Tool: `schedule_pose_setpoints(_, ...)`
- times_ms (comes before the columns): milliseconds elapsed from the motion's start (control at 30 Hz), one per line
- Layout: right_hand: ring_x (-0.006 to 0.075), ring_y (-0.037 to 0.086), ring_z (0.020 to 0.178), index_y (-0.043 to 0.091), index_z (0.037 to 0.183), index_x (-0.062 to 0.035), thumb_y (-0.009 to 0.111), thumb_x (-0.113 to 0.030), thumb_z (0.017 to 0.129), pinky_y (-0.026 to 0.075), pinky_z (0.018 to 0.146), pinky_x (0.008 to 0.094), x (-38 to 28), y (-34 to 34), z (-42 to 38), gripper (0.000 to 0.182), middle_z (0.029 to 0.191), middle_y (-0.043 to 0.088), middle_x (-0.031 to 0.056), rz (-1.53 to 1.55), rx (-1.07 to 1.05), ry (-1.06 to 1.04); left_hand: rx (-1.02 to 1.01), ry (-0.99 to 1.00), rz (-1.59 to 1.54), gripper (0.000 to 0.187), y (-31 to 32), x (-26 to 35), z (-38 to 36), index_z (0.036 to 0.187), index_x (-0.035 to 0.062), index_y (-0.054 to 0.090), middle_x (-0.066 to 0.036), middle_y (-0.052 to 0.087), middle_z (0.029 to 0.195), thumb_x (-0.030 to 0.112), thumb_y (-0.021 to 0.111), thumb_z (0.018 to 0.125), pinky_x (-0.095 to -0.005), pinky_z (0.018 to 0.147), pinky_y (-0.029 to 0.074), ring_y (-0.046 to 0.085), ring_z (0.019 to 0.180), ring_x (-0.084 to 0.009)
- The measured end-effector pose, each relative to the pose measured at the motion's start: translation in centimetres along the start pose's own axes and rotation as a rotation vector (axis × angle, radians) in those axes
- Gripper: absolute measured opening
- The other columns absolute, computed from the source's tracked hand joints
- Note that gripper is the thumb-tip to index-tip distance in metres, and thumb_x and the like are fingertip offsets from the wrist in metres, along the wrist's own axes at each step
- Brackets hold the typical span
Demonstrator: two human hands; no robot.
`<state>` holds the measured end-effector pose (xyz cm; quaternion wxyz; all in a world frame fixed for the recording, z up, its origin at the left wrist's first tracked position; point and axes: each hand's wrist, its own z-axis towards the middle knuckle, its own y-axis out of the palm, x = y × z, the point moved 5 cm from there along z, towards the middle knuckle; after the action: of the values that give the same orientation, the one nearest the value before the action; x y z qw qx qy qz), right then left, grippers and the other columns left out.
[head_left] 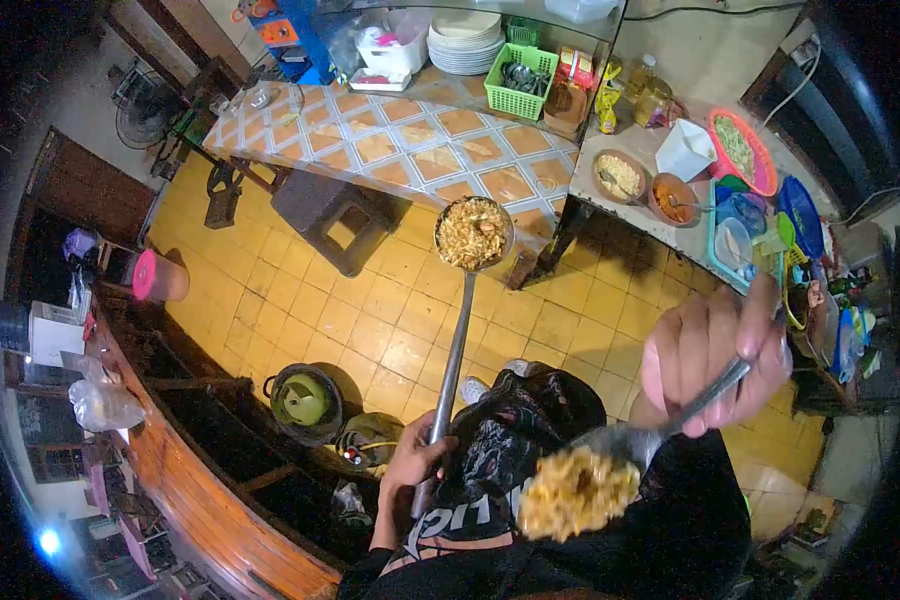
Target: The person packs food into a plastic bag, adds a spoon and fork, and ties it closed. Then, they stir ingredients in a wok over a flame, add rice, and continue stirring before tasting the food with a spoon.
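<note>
My left hand [417, 455] is wrapped round the long metal handle of a ladle [457, 345]. The ladle's round bowl holds brown fried rice [473, 235] and hangs over the floor near the tiled table's front edge. Close to the camera, my right hand [715, 355] grips a metal spoon [695, 400] by its handle. A heap of yellowish rice with small bits [580, 492] sits in the spoon, in front of the dark shirt. Ladle and spoon are apart.
A tiled table [410, 145] bears stacked plates [465, 45] and a green basket [520, 80]. Bowls and a red basket [740, 150] stand on the right counter. Below are a dark stool [320, 215], a green gas cylinder [300, 399] and a wooden counter [200, 480].
</note>
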<state>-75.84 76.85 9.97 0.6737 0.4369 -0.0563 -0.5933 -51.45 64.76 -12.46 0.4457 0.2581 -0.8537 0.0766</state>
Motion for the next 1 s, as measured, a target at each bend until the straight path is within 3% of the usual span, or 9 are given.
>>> schedule_pose_setpoints(100, 0.0157, 0.051, 0.032, 0.041, 0.079, 0.0011, 0.042, -0.014, 0.092, 0.042, 0.028, 0.0240, 0.1, 1.7, -0.3, 0.020, 0.049, 0.054, 0.0106, 0.043, -0.097, -0.013, -0.012, -0.021, -0.079, 0.015, -0.7, -0.5, 0.4, 0.090, 0.0013, 0.048, -0.003, 0.047, 0.060, 0.001, 0.056, 0.078, -0.0249, 0.037, 0.038, 0.046, 0.041, -0.0109)
schedule_pose_setpoints(167, 0.0191, 0.056, 0.039, 0.046, 0.083, -0.0002, 0.046, -0.022, 0.092, 0.047, 0.033, 0.0288, -0.1, 1.8, -1.0, 0.023, 0.053, 0.058, 0.0113, 0.025, -0.075, 0.081, -0.048, -0.036, -0.071, 0.015, -1.4, -1.6, 1.0, 0.090, 0.0010, 0.048, -0.003, 0.047, 0.060, 0.001, 0.056, 0.078, -0.0251, 0.037, 0.038, 0.046, 0.041, -0.0109)
schedule_pose_setpoints(300, 0.0166, 0.052, 0.034, 0.042, 0.076, 0.0013, 0.043, -0.011, 0.091, 0.045, 0.029, 0.0258, 0.1, 2.9, -0.8, 0.019, 0.050, 0.055, 0.0123, 0.006, -0.120, 0.015, -0.070, -0.040, -0.111, 0.014, -1.9, -2.2, 1.2, 0.090, 0.0005, 0.047, -0.002, 0.047, 0.059, 0.001, 0.055, 0.079, -0.0248, 0.037, 0.037, 0.046, 0.041, -0.0108)
schedule_pose_setpoints(467, 0.0207, 0.053, 0.035, 0.041, 0.076, 0.0033, 0.045, -0.004, 0.086, 0.046, 0.029, 0.0282, 0.1, 3.7, -1.0, 0.013, 0.051, 0.055, 0.0166, 0.035, -0.254, 0.038, -0.040, -0.027, -0.114, 0.014, -2.2, -1.3, 1.1, 0.090, 0.0007, 0.048, -0.002, 0.046, 0.058, 0.001, 0.055, 0.079, -0.0244, 0.037, 0.037, 0.045, 0.040, -0.0107)
schedule_pose_setpoints(667, 0.0246, 0.055, 0.039, 0.041, 0.075, 0.0046, 0.049, -0.003, 0.081, 0.047, 0.030, 0.0322, -0.1, 4.1, -2.1, 0.013, 0.054, 0.056, 0.0210, 0.062, -0.182, -0.001, -0.083, -0.019, -0.111, 0.015, -3.0, -2.8, 1.6, 0.090, 0.0005, 0.047, -0.002, 0.046, 0.056, 0.002, 0.056, 0.078, -0.0253, 0.037, 0.037, 0.044, 0.039, -0.0114)
schedule_pose_setpoints(867, 0.0241, 0.054, 0.037, 0.041, 0.073, 0.0042, 0.048, -0.006, 0.082, 0.047, 0.030, 0.0321, -0.1, 4.7, -2.0, 0.016, 0.053, 0.055, 0.0208, 0.036, -0.293, 0.011, -0.075, 0.032, -0.094, 0.014, -2.8, -2.3, 1.4, 0.091, 0.0003, 0.047, -0.003, 0.046, 0.057, 0.001, 0.055, 0.079, -0.0251, 0.037, 0.037, 0.046, 0.040, -0.0120)
schedule_pose_setpoints(1000, 0.0229, 0.053, 0.035, 0.040, 0.072, 0.0034, 0.047, -0.008, 0.084, 0.046, 0.029, 0.0312, -0.1, 5.1, -2.2, 0.018, 0.052, 0.055, 0.0197, 0.006, -0.220, -0.037, -0.083, 0.032, -0.132, 0.014, -3.1, -3.0, 1.7, 0.091, -0.0004, 0.047, -0.004, 0.047, 0.057, 0.001, 0.054, 0.079, -0.0252, 0.038, 0.037, 0.045, 0.039, -0.0125)
